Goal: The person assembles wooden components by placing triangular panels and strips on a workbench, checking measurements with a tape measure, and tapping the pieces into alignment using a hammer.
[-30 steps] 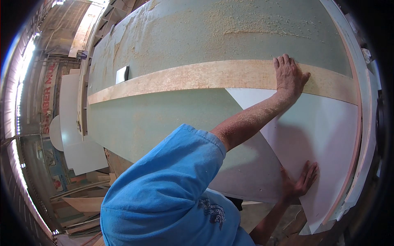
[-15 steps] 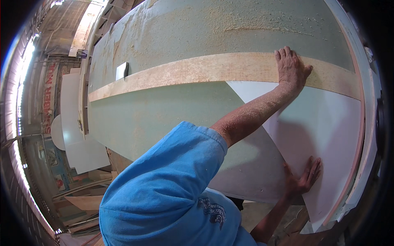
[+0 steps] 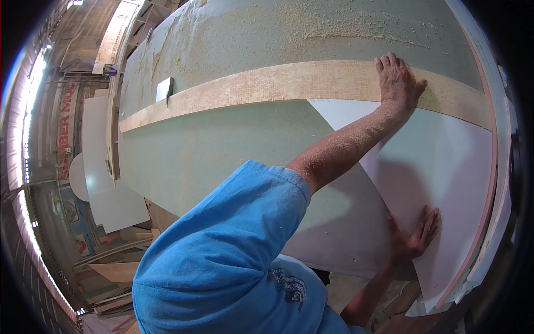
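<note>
A long, pale wooden strip lies across the grey-green work surface. My left hand, dusted with fine shavings, rests palm down on the strip toward its right end, its fingertips reaching over the far edge. The strip's near edge borders a white sheet with a slanted left side; whether the sheet continues beneath the strip is hidden. My right hand lies on the nearer part of that sheet, fingers spread and thumb out to the left. Neither hand grips anything.
Sawdust is scattered over the far part of the surface. Beyond the strip at left stands a small white piece with a dark side. A reddish edge strip runs along the right. Offcuts pile up at lower left, below leaning white panels.
Strip, sheet and both hands appear slightly higher in the picture, as the view has shifted a little. Each hand keeps its place on the strip or sheet.
</note>
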Motion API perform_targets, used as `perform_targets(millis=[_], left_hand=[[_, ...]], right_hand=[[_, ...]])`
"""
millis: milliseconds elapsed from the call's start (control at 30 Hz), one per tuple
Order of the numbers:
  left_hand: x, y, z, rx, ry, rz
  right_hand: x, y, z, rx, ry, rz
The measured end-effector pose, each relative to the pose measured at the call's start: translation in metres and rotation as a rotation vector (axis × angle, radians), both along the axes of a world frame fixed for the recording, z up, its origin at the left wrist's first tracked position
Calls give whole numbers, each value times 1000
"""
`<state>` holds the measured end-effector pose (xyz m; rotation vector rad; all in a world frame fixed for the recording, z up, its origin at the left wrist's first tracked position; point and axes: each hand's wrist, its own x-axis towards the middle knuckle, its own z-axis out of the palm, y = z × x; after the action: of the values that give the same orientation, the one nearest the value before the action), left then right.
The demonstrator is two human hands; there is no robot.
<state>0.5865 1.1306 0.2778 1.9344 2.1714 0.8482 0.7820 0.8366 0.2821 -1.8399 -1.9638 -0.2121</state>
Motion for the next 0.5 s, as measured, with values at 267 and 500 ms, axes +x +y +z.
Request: perform_targets(millis=[267, 500], left_hand=[[1, 2, -4, -23, -12, -10], [1, 5, -10, 2, -2, 17]], right_hand=[[0, 0, -3, 17, 11, -1], [-1, 1, -5, 27, -4, 3]])
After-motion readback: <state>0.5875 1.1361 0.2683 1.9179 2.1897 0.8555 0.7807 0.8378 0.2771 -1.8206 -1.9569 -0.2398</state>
